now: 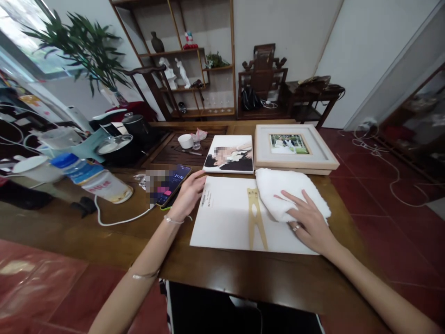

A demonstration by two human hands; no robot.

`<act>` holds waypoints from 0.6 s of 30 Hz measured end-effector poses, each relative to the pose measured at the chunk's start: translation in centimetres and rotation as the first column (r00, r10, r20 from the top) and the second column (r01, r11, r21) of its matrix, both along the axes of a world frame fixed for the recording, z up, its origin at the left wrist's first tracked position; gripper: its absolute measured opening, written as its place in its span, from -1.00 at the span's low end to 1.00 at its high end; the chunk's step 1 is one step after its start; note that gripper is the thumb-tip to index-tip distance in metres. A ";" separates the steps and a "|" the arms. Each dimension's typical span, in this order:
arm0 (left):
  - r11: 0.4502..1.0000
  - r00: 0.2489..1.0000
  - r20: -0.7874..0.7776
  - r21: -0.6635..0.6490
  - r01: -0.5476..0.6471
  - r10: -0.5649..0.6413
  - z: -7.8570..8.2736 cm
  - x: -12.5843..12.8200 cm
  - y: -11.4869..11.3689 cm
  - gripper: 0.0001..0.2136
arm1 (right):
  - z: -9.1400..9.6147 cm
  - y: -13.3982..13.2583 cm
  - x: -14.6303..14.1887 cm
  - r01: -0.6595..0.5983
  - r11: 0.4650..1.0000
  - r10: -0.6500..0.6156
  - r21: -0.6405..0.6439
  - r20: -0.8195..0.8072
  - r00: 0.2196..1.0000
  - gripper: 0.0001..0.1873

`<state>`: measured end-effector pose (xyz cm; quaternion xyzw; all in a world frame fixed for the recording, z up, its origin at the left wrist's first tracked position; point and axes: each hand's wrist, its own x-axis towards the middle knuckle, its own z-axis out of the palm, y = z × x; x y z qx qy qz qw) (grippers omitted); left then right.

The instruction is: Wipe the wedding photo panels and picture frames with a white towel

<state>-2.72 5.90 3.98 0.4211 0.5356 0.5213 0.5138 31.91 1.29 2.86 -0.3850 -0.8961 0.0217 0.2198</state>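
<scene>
Head view. Flat on the wooden table [243, 278], in the middle: a white panel [222, 218] with a pale wooden stand [256, 215] down its face. Over the panel's far right corner, a folded white cloth [288, 192]. On the cloth's near edge, the right hand [309, 225], palm down, fingers spread apart and laid flat, not clasped round the cloth; a ring on one finger. At the panel's left edge, near its far corner, the left hand [187, 195], fingers loosely side by side, tips against the edge, not closed round it; a bracelet at the wrist. Just left of the panel, beside that hand, a phone [173, 184] with a lit screen, on a white cable [118, 219]. Farther left of the panel, a bottle [95, 180] with a blue cap, lying on its side. Just beyond the panel's far edge, a frameless photo print [229, 154]. To the right of the print, beyond the cloth, a framed photo [295, 148] in pale wood. Well beyond the panel, a white cup [185, 140] on a dark tray.
</scene>
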 end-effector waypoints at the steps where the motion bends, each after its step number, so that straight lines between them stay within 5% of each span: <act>1: 1.000 0.997 0.081 -0.028 -0.008 0.011 0.9 -0.1 -0.5 -0.52 | 0.3 -0.3 -0.1 0.004 1.000 -0.004 0.001 -0.001 1.000 -0.66; 5: 0.997 0.987 0.148 -0.038 -0.063 0.068 4.3 -0.4 -3.9 -0.54 | 1.6 -3.7 -2.4 -0.051 0.999 0.052 -0.009 0.024 0.998 -0.79; 8: 0.997 0.990 0.118 0.001 -0.077 0.077 6.3 -0.6 -7.5 -0.55 | 1.4 -7.2 -5.0 -0.098 0.995 0.098 0.016 0.026 0.995 -0.50; 11: 0.988 0.985 0.111 0.063 -0.140 0.132 8.4 -0.4 -11.3 -0.60 | 0.4 -9.2 -6.4 -0.060 0.980 0.073 0.188 -0.065 0.995 -0.84; 13: 0.983 0.981 0.129 0.097 -0.157 0.144 9.6 0.0 -13.5 -0.60 | -0.2 -9.4 -6.4 -0.061 0.957 0.110 0.282 -0.159 0.981 -0.85; 16: 0.950 0.957 0.209 0.197 -0.243 0.202 10.2 1.0 -15.4 -0.57 | -0.1 -8.7 -5.6 -0.050 0.936 0.163 0.349 -0.301 0.940 -0.81; 18: 0.932 0.944 0.246 0.235 -0.277 0.218 9.1 1.5 -15.5 -0.59 | 0.3 -8.0 -4.8 -0.012 0.919 0.162 0.394 -0.350 0.922 -0.78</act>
